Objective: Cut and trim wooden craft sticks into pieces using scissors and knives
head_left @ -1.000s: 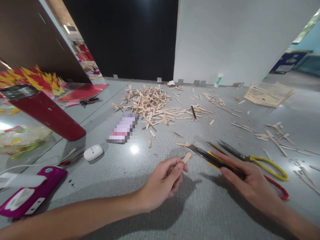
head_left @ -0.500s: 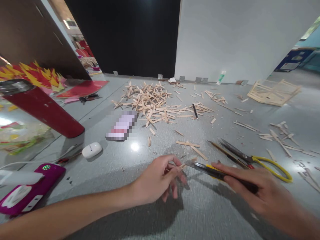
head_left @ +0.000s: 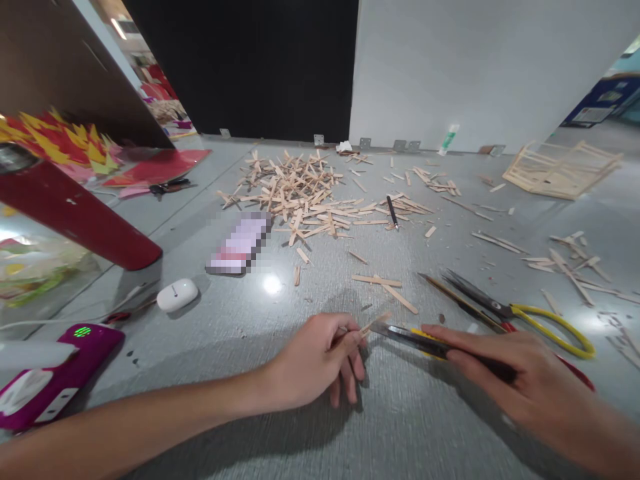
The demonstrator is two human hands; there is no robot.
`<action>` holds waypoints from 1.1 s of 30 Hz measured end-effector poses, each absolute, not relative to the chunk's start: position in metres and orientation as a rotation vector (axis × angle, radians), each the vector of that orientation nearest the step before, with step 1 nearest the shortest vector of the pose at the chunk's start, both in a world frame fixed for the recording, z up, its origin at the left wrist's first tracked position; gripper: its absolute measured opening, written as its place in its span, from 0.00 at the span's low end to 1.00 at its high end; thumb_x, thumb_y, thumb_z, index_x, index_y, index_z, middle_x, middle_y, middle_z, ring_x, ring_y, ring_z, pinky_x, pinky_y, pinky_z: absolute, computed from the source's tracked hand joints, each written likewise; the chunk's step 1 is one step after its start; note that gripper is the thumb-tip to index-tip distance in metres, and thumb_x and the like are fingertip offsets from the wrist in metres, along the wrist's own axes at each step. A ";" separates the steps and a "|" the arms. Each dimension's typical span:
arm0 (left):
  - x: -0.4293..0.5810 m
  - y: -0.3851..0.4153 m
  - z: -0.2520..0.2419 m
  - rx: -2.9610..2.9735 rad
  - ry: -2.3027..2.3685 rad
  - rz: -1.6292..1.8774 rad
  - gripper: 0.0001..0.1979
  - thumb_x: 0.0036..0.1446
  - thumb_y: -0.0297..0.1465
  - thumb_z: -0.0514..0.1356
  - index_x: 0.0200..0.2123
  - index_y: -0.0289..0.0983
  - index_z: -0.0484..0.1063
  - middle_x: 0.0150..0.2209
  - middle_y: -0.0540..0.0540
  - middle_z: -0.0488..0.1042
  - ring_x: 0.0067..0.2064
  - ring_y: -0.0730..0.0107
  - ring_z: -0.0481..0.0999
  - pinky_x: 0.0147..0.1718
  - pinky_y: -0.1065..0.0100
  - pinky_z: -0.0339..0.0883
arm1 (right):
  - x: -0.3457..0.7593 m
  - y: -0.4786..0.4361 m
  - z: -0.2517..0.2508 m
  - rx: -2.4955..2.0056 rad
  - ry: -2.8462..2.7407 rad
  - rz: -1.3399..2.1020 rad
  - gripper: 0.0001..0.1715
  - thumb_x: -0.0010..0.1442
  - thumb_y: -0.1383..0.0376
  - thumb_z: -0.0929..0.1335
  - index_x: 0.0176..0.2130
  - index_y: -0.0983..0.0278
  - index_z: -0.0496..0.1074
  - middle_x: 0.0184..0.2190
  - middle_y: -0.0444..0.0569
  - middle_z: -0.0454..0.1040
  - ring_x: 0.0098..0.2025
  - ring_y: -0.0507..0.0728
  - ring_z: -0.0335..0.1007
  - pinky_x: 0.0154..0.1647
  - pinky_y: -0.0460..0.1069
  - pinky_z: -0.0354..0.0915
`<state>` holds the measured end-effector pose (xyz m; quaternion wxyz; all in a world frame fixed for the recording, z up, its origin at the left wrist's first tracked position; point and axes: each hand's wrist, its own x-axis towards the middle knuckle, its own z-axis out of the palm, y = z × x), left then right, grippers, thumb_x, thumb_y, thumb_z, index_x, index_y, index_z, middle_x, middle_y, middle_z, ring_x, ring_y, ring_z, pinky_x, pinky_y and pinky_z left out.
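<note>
Between the thumb and forefinger of my left hand (head_left: 320,360) a small wooden stick (head_left: 375,323) is pinched, its free end pointing up and right. My right hand (head_left: 520,373) is wrapped round a black and yellow utility knife (head_left: 435,343). The knife's blade end lies close beside the stick; whether it touches is hard to tell. Just beyond my hands, two wooden sticks (head_left: 385,287) lie crossed on the grey table (head_left: 280,320). Scissors with yellow handles (head_left: 550,320) lie past my right hand, alongside a slim dark pointed tool (head_left: 460,300) partly hidden by that hand.
A heap of wooden sticks (head_left: 295,187) covers the table's far middle, with a black pen-like tool (head_left: 392,212) on its right. Leftward are a phone (head_left: 240,243), white earbud case (head_left: 177,295), purple power bank (head_left: 95,360) and red flask (head_left: 95,213). A stick frame (head_left: 560,173) stands far right.
My view has shifted slightly. The knife's blade end has drawn a little away from my left fingertips, and more of the pinched stick shows. Both hands keep their grips.
</note>
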<state>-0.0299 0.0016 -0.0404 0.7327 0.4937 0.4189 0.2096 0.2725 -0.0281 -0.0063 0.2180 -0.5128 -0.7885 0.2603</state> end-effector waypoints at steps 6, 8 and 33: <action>-0.029 0.001 -0.042 1.112 0.921 0.493 0.18 0.72 0.47 0.63 0.37 0.39 0.68 0.29 0.49 0.77 0.22 0.71 0.79 0.15 0.76 0.67 | 0.272 -0.026 -0.004 -1.425 -2.174 0.752 0.20 0.76 0.49 0.70 0.60 0.44 0.86 0.46 0.45 0.91 0.32 0.60 0.89 0.38 0.51 0.85; -0.029 0.001 -0.043 1.115 0.925 0.493 0.19 0.72 0.48 0.63 0.37 0.39 0.68 0.29 0.49 0.77 0.22 0.71 0.79 0.15 0.76 0.67 | 0.273 -0.027 -0.004 -1.438 -2.174 0.749 0.20 0.76 0.49 0.70 0.60 0.44 0.86 0.48 0.45 0.91 0.33 0.60 0.89 0.39 0.52 0.86; -0.030 -0.004 -0.051 1.371 0.913 0.549 0.16 0.76 0.41 0.56 0.35 0.41 0.63 0.27 0.53 0.73 0.20 0.76 0.76 0.13 0.79 0.65 | 0.266 -0.046 -0.015 -1.384 -2.275 0.439 0.22 0.80 0.55 0.68 0.67 0.46 0.80 0.47 0.45 0.91 0.37 0.59 0.90 0.42 0.51 0.85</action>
